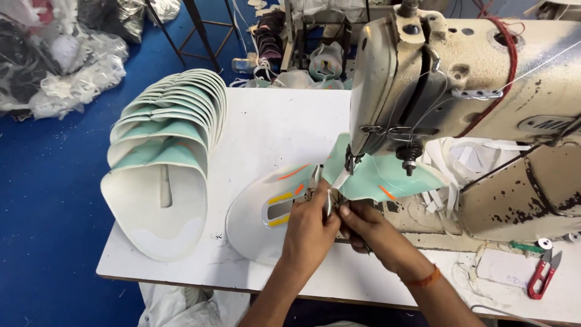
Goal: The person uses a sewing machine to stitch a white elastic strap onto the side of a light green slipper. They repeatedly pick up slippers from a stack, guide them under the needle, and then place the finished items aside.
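A mint-green and white shoe upper piece [387,175] with orange and yellow marks lies under the needle of an old cream sewing machine [472,79]. Its white part [254,224] spreads left over the table. My left hand [311,224] and my right hand [369,227] meet just in front of the presser foot. Both pinch a narrow white strap [331,192] against the piece. My right wrist wears an orange thread band [423,280].
A leaning row of several similar green-and-white pieces [166,139] stands on the white table [272,121] at left. Red thread snips [543,274] lie at right, near loose white straps [466,157]. Plastic bags [54,60] sit on the blue floor.
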